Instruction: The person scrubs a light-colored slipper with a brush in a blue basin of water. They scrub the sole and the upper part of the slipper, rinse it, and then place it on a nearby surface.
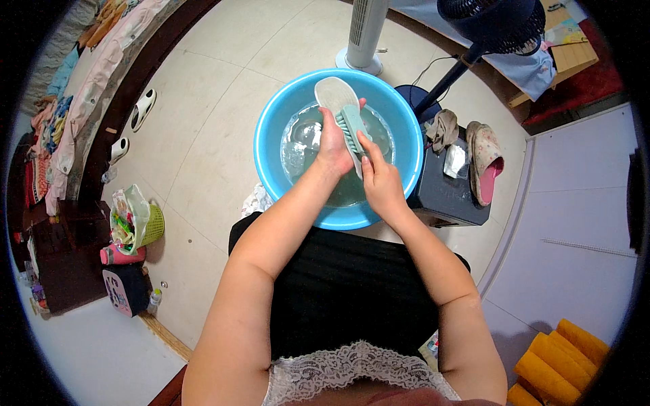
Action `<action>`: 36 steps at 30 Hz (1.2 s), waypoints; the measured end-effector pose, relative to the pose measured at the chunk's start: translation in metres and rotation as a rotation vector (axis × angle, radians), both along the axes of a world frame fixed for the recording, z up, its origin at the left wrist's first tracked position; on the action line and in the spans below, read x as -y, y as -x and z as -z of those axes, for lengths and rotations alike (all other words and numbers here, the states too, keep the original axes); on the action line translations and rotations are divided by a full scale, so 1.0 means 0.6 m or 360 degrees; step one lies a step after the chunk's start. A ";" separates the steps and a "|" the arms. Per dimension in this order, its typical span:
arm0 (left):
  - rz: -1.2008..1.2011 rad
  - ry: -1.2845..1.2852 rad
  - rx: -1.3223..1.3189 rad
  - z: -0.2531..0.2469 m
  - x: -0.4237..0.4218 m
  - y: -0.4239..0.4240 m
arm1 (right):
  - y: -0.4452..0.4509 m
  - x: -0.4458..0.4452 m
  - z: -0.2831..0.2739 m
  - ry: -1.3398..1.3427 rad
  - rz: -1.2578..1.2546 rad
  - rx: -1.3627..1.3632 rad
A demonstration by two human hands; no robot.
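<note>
My left hand (335,144) grips a pale slipper (335,94) over the basin, its ribbed sole turned up and tilted. In my right hand (381,177) is a mint-green scrub brush (351,122), its bristles against the sole. The slipper's underside is hidden. Below both hands, a light-blue plastic basin (261,137) holds cloudy, bubbly water (302,147). To its right, a floral slipper with a pink lining (487,162) lies on a dark stool (447,195). Beside that slipper are a crumpled grey-beige cloth (443,129) and a white lump in clear plastic (456,161).
Beyond the basin stand a white tower fan (361,40) and a dark pedestal fan (457,76). A green waste basket (155,226) with a bag liner, a bottle (155,299) and white slides (143,109) are at left. An orange folded item (563,360) is at lower right.
</note>
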State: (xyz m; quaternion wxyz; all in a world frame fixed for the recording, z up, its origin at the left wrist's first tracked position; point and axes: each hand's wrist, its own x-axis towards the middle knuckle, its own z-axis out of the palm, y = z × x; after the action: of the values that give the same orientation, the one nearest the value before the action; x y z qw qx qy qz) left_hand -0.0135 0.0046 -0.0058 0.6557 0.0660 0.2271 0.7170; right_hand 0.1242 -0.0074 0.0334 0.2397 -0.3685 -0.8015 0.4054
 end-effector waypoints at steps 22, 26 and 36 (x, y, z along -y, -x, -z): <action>-0.0100 -0.0013 0.0170 -0.042 0.001 0.016 | -0.019 0.007 0.002 -0.0134 0.0068 -0.0028; -0.0032 0.0060 0.0230 -0.024 0.006 0.014 | -0.016 0.008 0.011 -0.0209 0.0063 0.0036; 0.0037 0.0102 0.0366 -0.032 0.017 -0.011 | -0.010 -0.011 0.014 -0.0327 0.0116 0.0085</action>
State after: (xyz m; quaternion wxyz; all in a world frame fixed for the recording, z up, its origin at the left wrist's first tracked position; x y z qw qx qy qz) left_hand -0.0068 -0.0055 0.0135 0.6875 -0.0351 0.1722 0.7046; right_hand 0.1305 -0.0010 0.0248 0.2693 -0.3817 -0.8310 0.3021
